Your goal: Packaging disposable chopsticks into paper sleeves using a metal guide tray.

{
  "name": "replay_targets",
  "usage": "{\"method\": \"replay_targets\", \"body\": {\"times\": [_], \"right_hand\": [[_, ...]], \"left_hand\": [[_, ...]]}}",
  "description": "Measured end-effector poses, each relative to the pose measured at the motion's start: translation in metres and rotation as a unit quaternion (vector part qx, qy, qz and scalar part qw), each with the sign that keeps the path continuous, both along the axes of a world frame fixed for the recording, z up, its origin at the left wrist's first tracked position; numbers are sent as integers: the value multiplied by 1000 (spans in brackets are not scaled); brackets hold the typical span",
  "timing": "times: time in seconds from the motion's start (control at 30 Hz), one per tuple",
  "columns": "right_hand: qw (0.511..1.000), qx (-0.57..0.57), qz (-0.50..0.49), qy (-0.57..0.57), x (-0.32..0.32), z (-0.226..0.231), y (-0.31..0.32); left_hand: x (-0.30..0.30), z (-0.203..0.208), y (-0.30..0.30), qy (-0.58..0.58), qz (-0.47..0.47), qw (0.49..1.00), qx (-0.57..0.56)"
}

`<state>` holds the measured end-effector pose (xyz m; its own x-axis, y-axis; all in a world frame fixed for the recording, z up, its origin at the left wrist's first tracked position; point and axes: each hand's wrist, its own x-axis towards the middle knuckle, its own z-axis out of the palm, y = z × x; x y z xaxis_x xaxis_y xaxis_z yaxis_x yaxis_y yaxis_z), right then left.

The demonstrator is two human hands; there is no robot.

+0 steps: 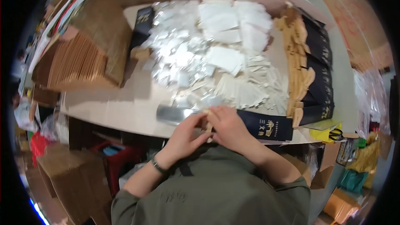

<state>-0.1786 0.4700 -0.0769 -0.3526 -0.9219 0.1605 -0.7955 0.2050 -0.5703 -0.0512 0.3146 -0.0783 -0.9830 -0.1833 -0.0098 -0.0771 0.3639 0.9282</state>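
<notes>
Both hands together at table edge, fingers closed on a small pale-tan flat piece

Forearms come up from lower left and lower right, elbows bent, converging in front of the olive-green shirt. Left hand: thumb and fingers curled inward, facing the right hand; dark narrow wristband on that wrist. Right hand: back up, fingers bent toward the left. Both seem to pinch the tan piece, but blur and overlapping fingers hide the exact grip.

Tan piece: slim, light, set between the two hands, partly covered by fingers. Flat navy rectangular packet with gold-coloured print lies along the near table edge, running out to the right from under the right hand. Glossy dark-grey flat strip shows on the left side, catching light.

Beyond, on the pale tabletop: shiny silvery-clear sachets heaped at centre-left, white flat paper packets at the back, thin cream packets spread nearer. Right: overlapping row of navy packs beside tan flat shaped pieces. Left: open brown cardboard box with tightly packed brown cardboard sheets. Black-handled scissors at right corner, over something yellow.
</notes>
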Motion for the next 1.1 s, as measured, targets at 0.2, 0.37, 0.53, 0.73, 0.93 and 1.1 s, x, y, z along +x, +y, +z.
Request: {"method": "replay_targets", "body": {"times": [0.2,0.37,0.53,0.73,0.93,1.1], "right_hand": [[975,-81,135,156,-26,22,2],[955,56,-236,170,-163,82,104],[990,98,-10,-104,-75,16,83],[999,27,26,-31,-29,18,24],[962,188,-197,3,-10,7,10],[966,120,-224,-41,-17,-5,9]], "left_hand": [[3,-17,-49,12,0,909,-416],[4,6,-39,-112,145,951,-249],[-11,17,-1,-106,-149,981,71],[-9,12,5,-119,-169,978,32],[-5,-22,-24,-84,99,970,-206],[15,-17,-37,-39,43,966,-251]]}}
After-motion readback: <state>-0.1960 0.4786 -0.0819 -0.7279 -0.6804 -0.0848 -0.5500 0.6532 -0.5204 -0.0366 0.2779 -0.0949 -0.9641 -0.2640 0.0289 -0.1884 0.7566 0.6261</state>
